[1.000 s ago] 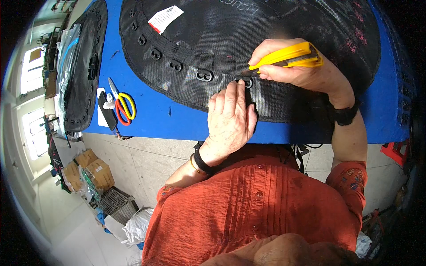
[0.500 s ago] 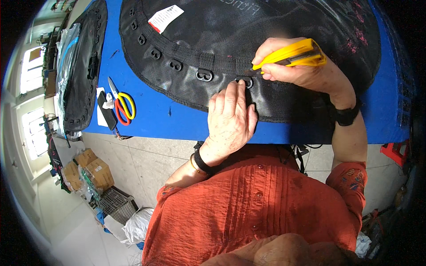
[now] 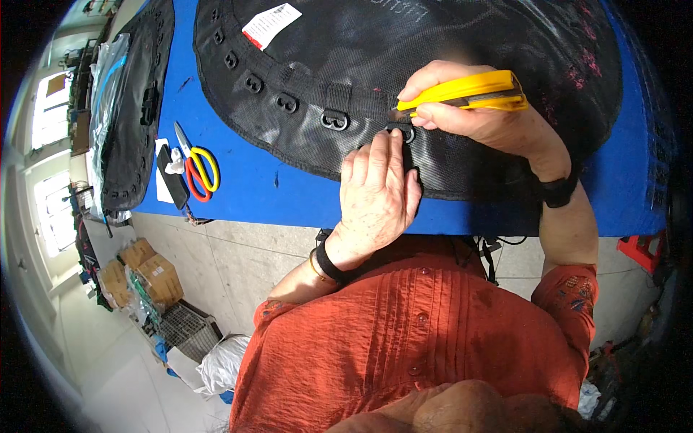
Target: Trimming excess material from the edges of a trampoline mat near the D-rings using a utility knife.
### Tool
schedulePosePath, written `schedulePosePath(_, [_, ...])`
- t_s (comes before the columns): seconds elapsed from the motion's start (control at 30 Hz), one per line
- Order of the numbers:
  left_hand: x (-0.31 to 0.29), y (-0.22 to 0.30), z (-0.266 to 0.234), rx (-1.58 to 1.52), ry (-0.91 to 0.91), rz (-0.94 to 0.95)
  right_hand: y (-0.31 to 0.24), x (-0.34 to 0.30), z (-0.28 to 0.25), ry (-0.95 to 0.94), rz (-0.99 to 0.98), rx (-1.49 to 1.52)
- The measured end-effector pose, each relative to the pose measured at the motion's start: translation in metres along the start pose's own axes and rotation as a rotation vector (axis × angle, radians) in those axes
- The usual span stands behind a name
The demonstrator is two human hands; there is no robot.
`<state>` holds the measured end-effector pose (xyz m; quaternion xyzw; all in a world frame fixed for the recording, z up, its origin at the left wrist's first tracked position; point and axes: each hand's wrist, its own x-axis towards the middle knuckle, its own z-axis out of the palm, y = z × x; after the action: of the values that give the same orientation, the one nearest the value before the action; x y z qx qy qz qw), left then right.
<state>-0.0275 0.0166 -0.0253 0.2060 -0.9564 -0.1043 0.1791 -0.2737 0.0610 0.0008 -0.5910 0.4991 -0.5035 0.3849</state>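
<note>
A large black mesh piece [image 3: 462, 50] with a curved edge lies before me, with several black plastic buckles on webbing tabs along its rim. My left hand [image 3: 379, 187] rests flat on it, fingers stretched, the tips on one plastic buckle [image 3: 402, 133]. My right hand [image 3: 465, 119] is closed round yellow-handled thread snips [image 3: 462, 91]. Their tip meets the webbing just above that buckle, and the exact contact is too small to make out. Left of my fingertips sits another plastic buckle [image 3: 334, 120]. A white and red label [image 3: 272, 26] lies on the mesh.
The table [image 3: 245, 184] is blue. On its left are scissors [image 3: 198, 166] with red and yellow handles, next to a dark strip [image 3: 172, 180]. Further left lies another black mesh piece [image 3: 133, 159], partly under clear plastic. Cardboard boxes [image 3: 159, 278] stand on the floor.
My right hand and the snips have shifted slightly left, and the snips are tilted flatter. My left hand stays almost in place on the buckle. The mesh has barely moved.
</note>
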Motion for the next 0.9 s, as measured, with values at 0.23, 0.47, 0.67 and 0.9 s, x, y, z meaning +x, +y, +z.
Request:
schedulePosePath(0.23, [0.0,0.0,0.001,0.002,0.001,-0.005,0.001,-0.001,0.002,-0.013,0.04,0.014])
schedulePosePath(0.47, [-0.001,0.001,0.0,0.003,0.0,-0.001,-0.001,-0.001,0.004,0.0,0.023,0.011])
schedulePosePath(0.67, [0.0,0.0,0.001,0.004,-0.004,-0.003,-0.009,0.001,-0.002,-0.044,0.04,-0.016])
schedulePosePath(0.9, [0.0,0.0,0.001,0.003,-0.003,0.001,-0.009,-0.001,-0.007,-0.045,0.066,0.018])
